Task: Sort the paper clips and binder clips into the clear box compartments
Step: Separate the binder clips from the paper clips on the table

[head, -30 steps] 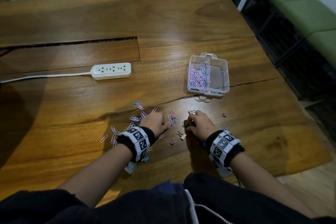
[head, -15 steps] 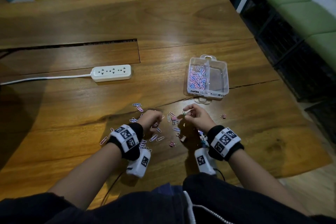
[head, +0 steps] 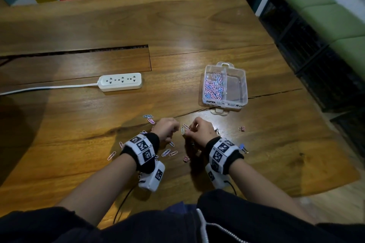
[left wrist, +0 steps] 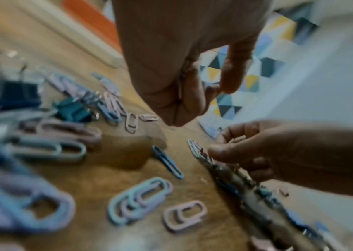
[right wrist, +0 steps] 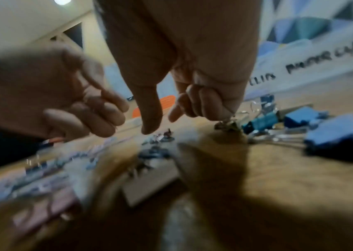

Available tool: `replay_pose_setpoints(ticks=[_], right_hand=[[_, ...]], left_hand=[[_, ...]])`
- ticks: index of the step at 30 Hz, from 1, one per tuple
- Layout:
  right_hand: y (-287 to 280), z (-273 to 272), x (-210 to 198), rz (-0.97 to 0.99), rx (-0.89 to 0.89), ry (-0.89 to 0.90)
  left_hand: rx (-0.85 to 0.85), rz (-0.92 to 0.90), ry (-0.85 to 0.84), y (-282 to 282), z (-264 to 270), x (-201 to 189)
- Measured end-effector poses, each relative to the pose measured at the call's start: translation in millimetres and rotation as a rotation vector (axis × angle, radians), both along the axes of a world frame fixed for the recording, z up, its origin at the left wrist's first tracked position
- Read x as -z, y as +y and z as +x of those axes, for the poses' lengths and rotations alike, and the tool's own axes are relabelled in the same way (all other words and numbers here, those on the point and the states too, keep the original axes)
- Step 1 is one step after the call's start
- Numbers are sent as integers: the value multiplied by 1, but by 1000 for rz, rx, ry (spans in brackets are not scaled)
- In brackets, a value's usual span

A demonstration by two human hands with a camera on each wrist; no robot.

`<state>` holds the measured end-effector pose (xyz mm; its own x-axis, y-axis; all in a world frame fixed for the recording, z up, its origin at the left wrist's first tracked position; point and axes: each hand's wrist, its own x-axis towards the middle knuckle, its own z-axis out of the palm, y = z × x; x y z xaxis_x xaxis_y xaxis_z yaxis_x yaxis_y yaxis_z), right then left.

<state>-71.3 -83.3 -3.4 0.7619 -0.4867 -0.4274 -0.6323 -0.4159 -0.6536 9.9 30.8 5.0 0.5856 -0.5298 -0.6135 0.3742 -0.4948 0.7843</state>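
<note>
While between both hands, paper clip (head: 182, 130) at right hand (head: 199, 131) fingertips.

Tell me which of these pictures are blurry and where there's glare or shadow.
Head view: sharp, glare on the table near the box, dark shadow at left. Left wrist view: near paper clips soft. Right wrist view: heavy blur, binder clips smeared, the right hand shadowing the wood.
</note>
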Motion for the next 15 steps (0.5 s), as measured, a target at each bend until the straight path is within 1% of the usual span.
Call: replay_pose_setpoints(ticks=[2, 3, 6, 8, 10, 13, 15], right_hand=[[-2, -2, 5, -58, -46, 16], [-4, -3, 6, -62, -51, 18], [-14, -9, 5, -109, -56, 16], [-21, -14, 3, -189, -61, 17], [-22, -20, 2, -246, -87, -11], [-14, -24, -1, -198, -175, -30], [-6, -24, -2, -179, -246, 21]], left_hand=[[143, 160, -210, -4, 0, 3], [171, 201, -271, -5, 1, 4], [167, 257, -339, -7, 4, 9], [224, 270, -398, -8, 4, 7], [369, 298, -507, -11, 4, 4], [593, 384, -656, -14, 5, 1], [694, 444, -760, -17, 6, 1]])
